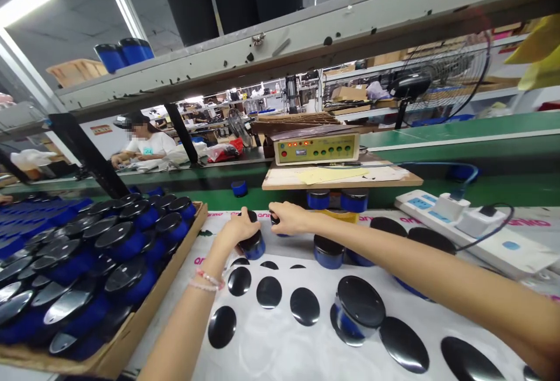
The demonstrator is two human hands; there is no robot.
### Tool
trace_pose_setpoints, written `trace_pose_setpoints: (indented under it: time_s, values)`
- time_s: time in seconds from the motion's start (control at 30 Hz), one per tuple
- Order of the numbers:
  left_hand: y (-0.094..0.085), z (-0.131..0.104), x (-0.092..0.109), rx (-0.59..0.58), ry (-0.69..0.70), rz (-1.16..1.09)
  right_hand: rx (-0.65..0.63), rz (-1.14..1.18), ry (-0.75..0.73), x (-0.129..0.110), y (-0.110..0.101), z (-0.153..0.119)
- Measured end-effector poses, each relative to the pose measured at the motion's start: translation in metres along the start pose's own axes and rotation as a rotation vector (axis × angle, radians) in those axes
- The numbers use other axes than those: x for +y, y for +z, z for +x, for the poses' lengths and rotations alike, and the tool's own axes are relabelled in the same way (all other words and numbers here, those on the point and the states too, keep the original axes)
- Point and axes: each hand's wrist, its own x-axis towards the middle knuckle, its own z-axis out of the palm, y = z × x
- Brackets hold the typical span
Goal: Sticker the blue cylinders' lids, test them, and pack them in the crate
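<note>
The left hand (240, 227) curls over two black-topped blue jars (254, 248), hiding which one it grips. The right hand (289, 217) is closed around another jar (275, 226), largely covered by its fingers. The right forearm (394, 255) crosses above the surface (271, 363), partly blocking more jars (387, 226). Leftward, a crowded cardboard tray (160, 287) is cut off; ahead, a control box (317, 149) screens the background.

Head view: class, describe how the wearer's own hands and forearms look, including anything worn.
The left hand and right hand are ungloved, and both forearms are sleeveless. Two thin beaded bracelets circle the left wrist: one mixes reddish-pink and pale beads, the other looks pale pink. No bracelet shows on the right wrist.
</note>
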Motion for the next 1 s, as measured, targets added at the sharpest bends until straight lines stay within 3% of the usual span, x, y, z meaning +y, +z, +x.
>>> trace_pose_setpoints:
  time_s: [0.13,0.3,0.43,0.57,0.73,0.87,1.0]
  values:
    - [-0.015,0.014,-0.017,-0.054,0.083,0.007,0.001,-0.055,0.045,0.001,0.013,0.009]
    - [-0.032,0.03,-0.031,-0.118,0.291,0.056,0.058,-0.079,0.097,-0.008,0.022,0.021]
    - [-0.035,0.036,-0.037,-0.166,0.377,0.109,0.119,-0.059,0.112,-0.021,0.031,0.03]
    - [-0.033,0.034,-0.038,-0.113,0.426,0.158,0.146,0.003,0.122,-0.026,0.033,0.034]
    - [-0.029,0.013,-0.02,0.037,0.656,0.142,0.04,0.168,0.017,-0.007,0.007,0.021]
    - [-0.021,-0.02,-0.005,0.067,0.835,0.018,-0.05,0.352,-0.08,0.013,-0.02,-0.014]
    - [-0.015,-0.044,0.004,0.117,0.941,-0.07,-0.084,0.452,-0.104,0.02,-0.031,-0.049]
